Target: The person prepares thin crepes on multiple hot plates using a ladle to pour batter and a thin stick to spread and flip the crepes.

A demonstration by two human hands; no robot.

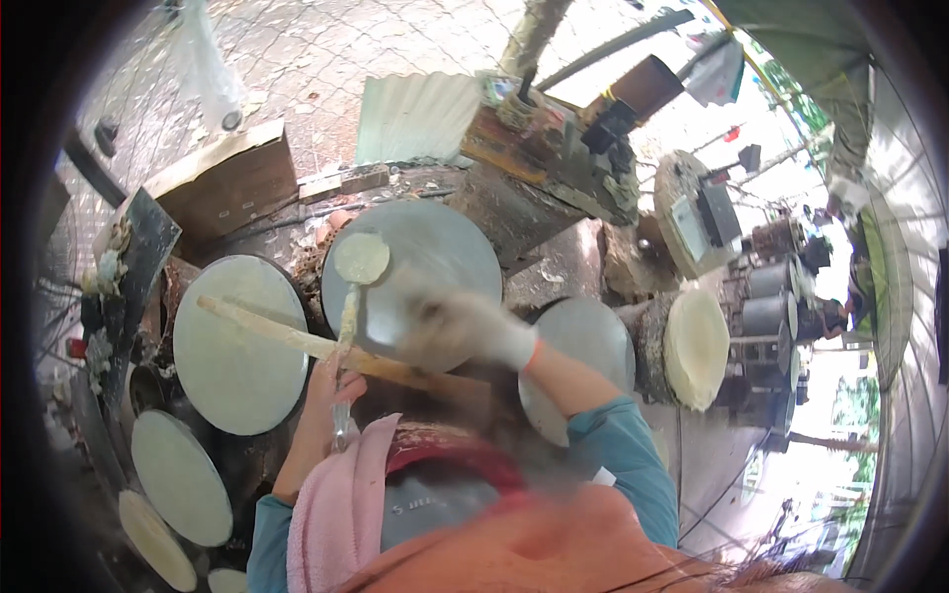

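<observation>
Below the round metal griddle (pixel 445 244), my bare left hand (pixel 334 389) is closed on the handle of a ladle (pixel 362 259), whose round end, coated in pale batter, is over the griddle's left part. A long flat wooden stick (pixel 282 326) crosses by that hand; whether the hand also grips it is unclear. Its far end lies over a griddle covered with a pale batter sheet (pixel 237 370). My right hand (pixel 474 326), in a white glove with an orange cuff, is blurred above the lower right of the bare griddle; its fingers and anything in them cannot be made out.
More batter-covered rounds (pixel 182 478) curve down the left. On the right are another grey griddle (pixel 586 356) and a stack of pale thin sheets (pixel 695 348). A cardboard box (pixel 230 181) and a corrugated panel (pixel 415 115) stand beyond. Further right are metal drums and a distant person.
</observation>
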